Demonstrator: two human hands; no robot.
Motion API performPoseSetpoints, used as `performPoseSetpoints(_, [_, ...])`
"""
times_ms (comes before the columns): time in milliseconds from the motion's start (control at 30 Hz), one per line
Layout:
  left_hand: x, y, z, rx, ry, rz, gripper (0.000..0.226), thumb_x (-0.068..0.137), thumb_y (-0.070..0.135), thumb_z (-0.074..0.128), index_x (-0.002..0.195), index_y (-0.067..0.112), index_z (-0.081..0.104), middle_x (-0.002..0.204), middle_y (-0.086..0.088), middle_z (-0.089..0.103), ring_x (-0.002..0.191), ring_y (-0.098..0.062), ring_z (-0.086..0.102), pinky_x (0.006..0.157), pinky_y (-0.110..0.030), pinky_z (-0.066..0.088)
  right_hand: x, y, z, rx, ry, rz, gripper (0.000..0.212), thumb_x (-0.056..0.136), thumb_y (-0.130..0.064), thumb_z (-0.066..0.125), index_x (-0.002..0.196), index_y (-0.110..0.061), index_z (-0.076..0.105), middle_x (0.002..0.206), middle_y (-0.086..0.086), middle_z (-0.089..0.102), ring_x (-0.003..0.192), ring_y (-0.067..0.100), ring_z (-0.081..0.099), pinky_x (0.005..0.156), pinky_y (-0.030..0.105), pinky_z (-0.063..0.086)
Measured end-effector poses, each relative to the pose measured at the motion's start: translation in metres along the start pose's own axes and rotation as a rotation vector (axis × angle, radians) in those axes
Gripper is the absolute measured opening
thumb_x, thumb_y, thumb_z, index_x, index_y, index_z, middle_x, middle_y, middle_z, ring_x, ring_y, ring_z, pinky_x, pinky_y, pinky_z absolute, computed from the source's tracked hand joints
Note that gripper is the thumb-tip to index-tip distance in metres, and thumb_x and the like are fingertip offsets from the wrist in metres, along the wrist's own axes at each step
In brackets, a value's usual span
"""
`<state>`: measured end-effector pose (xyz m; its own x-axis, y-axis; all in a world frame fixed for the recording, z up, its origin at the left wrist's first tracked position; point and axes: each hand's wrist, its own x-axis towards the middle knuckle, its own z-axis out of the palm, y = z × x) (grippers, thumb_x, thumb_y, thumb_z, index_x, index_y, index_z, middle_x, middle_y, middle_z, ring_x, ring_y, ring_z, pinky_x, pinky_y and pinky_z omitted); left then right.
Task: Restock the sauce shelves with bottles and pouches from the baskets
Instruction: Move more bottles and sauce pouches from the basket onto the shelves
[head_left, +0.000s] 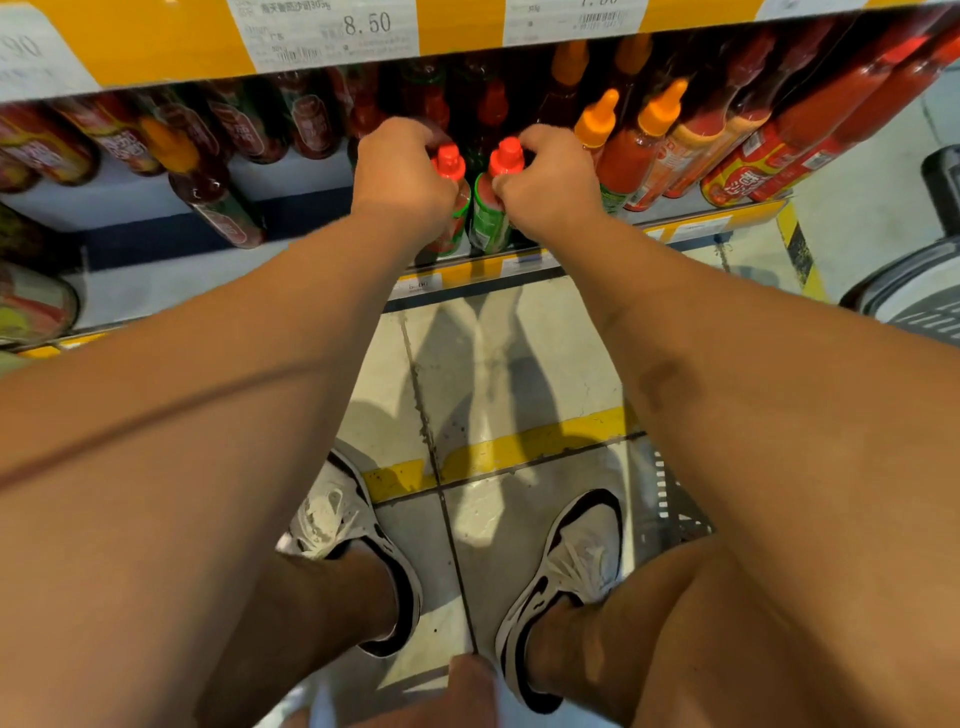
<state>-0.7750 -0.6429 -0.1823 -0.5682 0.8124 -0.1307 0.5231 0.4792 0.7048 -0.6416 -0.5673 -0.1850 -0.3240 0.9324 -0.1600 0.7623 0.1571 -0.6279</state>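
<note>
Both arms reached fwd to the sauce shelf. L hand had its fingers curled over the shoulder of a red-capped bottle; R hand gripped a second red-capped bottle w/ green label, thumb and fingers closed round its neck just below the cap. The 2 bottles stood upright, side by side, nearly touching, at the front edge of the shelf, just behind the yellow price rail. Fingertips of both hands were hidden behind the bottles, so exact finger spacing couldn't be told.

To the R of the hands stood orange-capped bottles, leaning in the wide-angle view, then a row of larger red bottles. To the L, darker sauce bottles w/ red labels; shelf floor beside them was bare in part. Above ran a yellow shelf edge w/ a price tag reading 8.50.

Below: tiled floor w/ a yellow stripe, the person's 2 white-and-black sneakers, and at far R what looked like a grey basket, blurred, prob. plastic.
</note>
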Motion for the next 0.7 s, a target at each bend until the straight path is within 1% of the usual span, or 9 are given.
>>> performPoseSetpoints(67, [0.0024,-0.0017,-0.0014,0.017,0.010,-0.015,0.027,0.086,0.017,0.080,0.112,0.014,0.078,0.108,-0.004,0.075,0.100,-0.017,0.069,0.085,-0.030,0.056,0.0040,0.0017,-0.0022,-0.048,0.004,-0.010,0.014,0.086,-0.026,0.073,0.085,-0.021,0.061,0.082,0.000,0.060,0.083,0.026,0.061,0.069,0.040,0.049])
performPoseSetpoints(133, [0.0049,-0.0038,0.0002,0.009,0.036,-0.048,0.026,0.081,0.026,0.086,0.103,0.013,0.078,0.098,-0.003,0.075,0.092,-0.017,0.071,0.079,-0.032,0.058,0.0061,0.0059,-0.0026,-0.081,0.034,-0.010,0.024,0.087,-0.035,0.079,0.096,-0.017,0.066,0.090,-0.001,0.061,0.086,0.023,0.059,0.074,0.037,0.049])
performPoseSetpoints(200, [0.0060,-0.0036,0.0022,0.013,0.055,-0.079,0.030,0.080,0.031,0.088,0.100,0.012,0.076,0.095,-0.002,0.073,0.088,-0.017,0.069,0.073,-0.033,0.056,0.0069,0.0081,-0.0029,-0.082,0.058,-0.011,0.032,0.086,-0.039,0.081,0.102,-0.016,0.067,0.090,-0.003,0.060,0.087,0.022,0.060,0.075,0.036,0.049])
performPoseSetpoints(267, [0.0074,-0.0038,0.0030,0.019,0.065,-0.103,0.030,0.082,0.032,0.087,0.100,0.011,0.075,0.096,-0.003,0.071,0.086,-0.017,0.067,0.068,-0.030,0.049,0.0066,0.0060,-0.0038,-0.078,0.051,0.000,0.033,0.084,-0.038,0.082,0.102,-0.015,0.066,0.085,-0.005,0.058,0.086,0.022,0.061,0.074,0.036,0.051])
performPoseSetpoints(333, [0.0080,-0.0031,0.0030,0.014,0.065,-0.108,0.030,0.083,0.031,0.085,0.103,0.012,0.075,0.099,-0.004,0.072,0.087,-0.018,0.068,0.067,-0.028,0.046,0.0063,0.0022,-0.0059,-0.072,0.018,-0.005,0.032,0.082,-0.031,0.082,0.106,-0.013,0.069,0.090,-0.002,0.064,0.089,0.023,0.065,0.078,0.040,0.057])
performPoseSetpoints(433, [0.0062,-0.0033,0.0041,0.006,0.066,-0.098,0.029,0.084,0.029,0.084,0.105,0.012,0.075,0.100,-0.004,0.072,0.090,-0.018,0.069,0.069,-0.029,0.049,0.0039,0.0001,-0.0086,-0.090,0.008,-0.025,0.029,0.086,-0.031,0.081,0.111,-0.020,0.072,0.103,0.000,0.071,0.097,0.024,0.067,0.088,0.044,0.059])
performPoseSetpoints(500, [0.0048,-0.0042,0.0037,0.000,0.069,-0.087,0.029,0.084,0.027,0.084,0.107,0.011,0.075,0.102,-0.005,0.073,0.093,-0.019,0.070,0.077,-0.034,0.058,0.0030,0.0018,-0.0084,-0.096,0.027,-0.017,0.031,0.087,-0.035,0.081,0.111,-0.020,0.069,0.102,-0.002,0.068,0.097,0.023,0.066,0.088,0.042,0.058])
performPoseSetpoints(567, [0.0038,-0.0049,0.0025,-0.021,0.064,-0.076,0.027,0.084,0.025,0.084,0.106,0.011,0.076,0.103,-0.005,0.075,0.095,-0.019,0.072,0.084,-0.039,0.062,0.0028,0.0039,-0.0082,-0.100,0.055,-0.005,0.030,0.087,-0.039,0.081,0.106,-0.022,0.064,0.099,-0.003,0.065,0.095,0.023,0.065,0.086,0.043,0.059])
performPoseSetpoints(700, [0.0005,-0.0041,0.0022,-0.057,0.065,-0.072,0.024,0.084,0.026,0.086,0.102,0.013,0.078,0.097,-0.003,0.076,0.093,-0.018,0.073,0.085,-0.038,0.062,0.0009,0.0024,-0.0081,-0.107,0.071,0.001,0.032,0.087,-0.042,0.081,0.099,-0.025,0.057,0.097,-0.004,0.063,0.093,0.022,0.065,0.086,0.043,0.059])
